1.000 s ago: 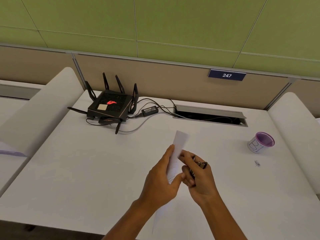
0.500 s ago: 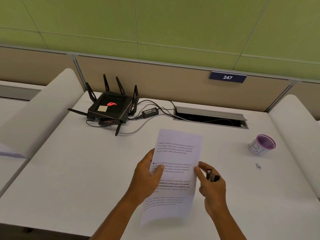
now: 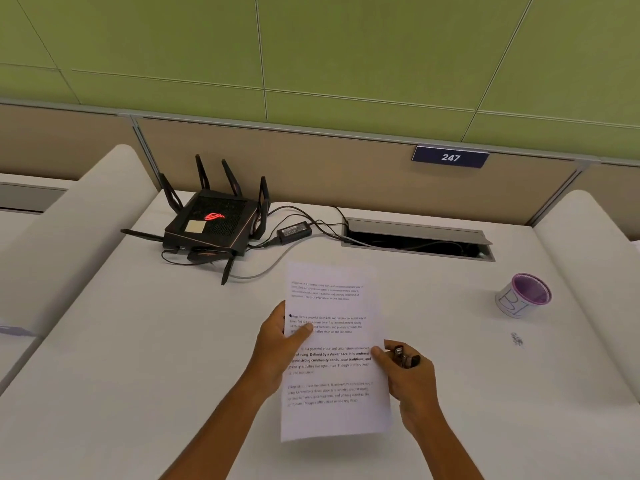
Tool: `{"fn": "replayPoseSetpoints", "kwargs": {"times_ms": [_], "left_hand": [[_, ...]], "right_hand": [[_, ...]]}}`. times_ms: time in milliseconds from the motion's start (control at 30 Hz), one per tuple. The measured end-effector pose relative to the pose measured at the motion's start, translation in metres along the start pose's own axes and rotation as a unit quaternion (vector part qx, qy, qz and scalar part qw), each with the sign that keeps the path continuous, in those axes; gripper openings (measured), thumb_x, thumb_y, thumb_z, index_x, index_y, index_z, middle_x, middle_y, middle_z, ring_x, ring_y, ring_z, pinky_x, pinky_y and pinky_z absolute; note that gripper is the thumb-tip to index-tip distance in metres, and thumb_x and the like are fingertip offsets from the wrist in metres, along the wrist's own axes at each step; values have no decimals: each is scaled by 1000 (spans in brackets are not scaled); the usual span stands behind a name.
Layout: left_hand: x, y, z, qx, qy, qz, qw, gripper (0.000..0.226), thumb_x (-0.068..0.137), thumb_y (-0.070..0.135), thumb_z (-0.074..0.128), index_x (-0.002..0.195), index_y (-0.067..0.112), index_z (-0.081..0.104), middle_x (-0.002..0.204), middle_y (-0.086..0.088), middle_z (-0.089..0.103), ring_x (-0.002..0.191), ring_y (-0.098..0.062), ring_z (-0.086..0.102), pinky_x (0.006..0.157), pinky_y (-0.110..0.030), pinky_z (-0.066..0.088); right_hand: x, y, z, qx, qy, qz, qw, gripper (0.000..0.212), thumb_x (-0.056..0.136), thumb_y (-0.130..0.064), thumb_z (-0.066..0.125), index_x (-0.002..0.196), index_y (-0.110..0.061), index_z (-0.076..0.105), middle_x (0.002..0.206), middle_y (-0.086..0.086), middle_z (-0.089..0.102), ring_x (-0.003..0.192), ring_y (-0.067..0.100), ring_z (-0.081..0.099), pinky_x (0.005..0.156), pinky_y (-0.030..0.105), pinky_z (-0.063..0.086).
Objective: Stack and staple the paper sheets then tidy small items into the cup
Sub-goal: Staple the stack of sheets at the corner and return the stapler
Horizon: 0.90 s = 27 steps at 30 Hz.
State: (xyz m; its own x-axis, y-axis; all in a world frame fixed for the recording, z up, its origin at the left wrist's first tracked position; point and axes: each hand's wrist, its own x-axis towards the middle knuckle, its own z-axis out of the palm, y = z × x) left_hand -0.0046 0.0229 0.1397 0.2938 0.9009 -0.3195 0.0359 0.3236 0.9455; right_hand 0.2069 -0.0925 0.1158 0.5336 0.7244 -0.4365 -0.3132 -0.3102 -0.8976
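The printed paper sheets [image 3: 334, 344] face me above the white desk [image 3: 138, 341], text side up. My left hand [image 3: 282, 344] grips their left edge, thumb on the text. My right hand [image 3: 408, 379] touches the right edge with its thumb and is closed around a small black stapler [image 3: 405, 358]. A white paper cup [image 3: 524, 295] with a purple inside stands at the right of the desk. A small dark item [image 3: 517, 339], too small to name, lies on the desk just in front of the cup.
A black router [image 3: 213, 225] with upright antennas sits at the back left, its adapter [image 3: 294, 232] and cables running to an open cable slot [image 3: 415, 240]. Padded white dividers [image 3: 69, 220] flank the desk on both sides. A partition wall bears the sign 247 [image 3: 450, 157].
The sheets turned from edge-on to flat and facing me. My hands moved apart, left to the left edge, right with the stapler to the right edge.
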Motion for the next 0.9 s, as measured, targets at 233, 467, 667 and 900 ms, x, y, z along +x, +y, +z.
{"fn": "replayPoseSetpoints", "kwargs": {"times_ms": [233,467,667,900], "left_hand": [[32,-37,-5,112,22,-19,993,37,99,8,67,124,34,59,114,15,72,97,-11,75,68,-20,62],[82,-50,-5,159,30,-20,987,35,97,6,69,119,31,59,112,12,71,93,-10,73,64,-18,61],[132,-55,-6,218,26,-11,976,38,98,11,69,130,25,57,120,5,69,101,-19,73,66,-20,61],[189,-54,-9,261,27,0,965,43,97,12,69,136,24,54,130,-2,69,106,-23,71,75,-31,65]], "right_hand": [[37,8,15,-12,45,12,999,20,81,-17,83,99,-19,76,87,4,80,84,27,77,76,46,63],[90,20,29,-69,80,30,994,5,83,-24,80,87,-26,76,84,2,77,81,25,70,62,34,52],[136,14,43,-111,64,34,991,4,85,-21,78,87,-22,74,85,2,76,81,25,70,63,33,53],[188,-1,65,-171,54,19,984,8,86,-17,77,88,-17,70,88,0,74,82,21,70,66,25,53]]}}
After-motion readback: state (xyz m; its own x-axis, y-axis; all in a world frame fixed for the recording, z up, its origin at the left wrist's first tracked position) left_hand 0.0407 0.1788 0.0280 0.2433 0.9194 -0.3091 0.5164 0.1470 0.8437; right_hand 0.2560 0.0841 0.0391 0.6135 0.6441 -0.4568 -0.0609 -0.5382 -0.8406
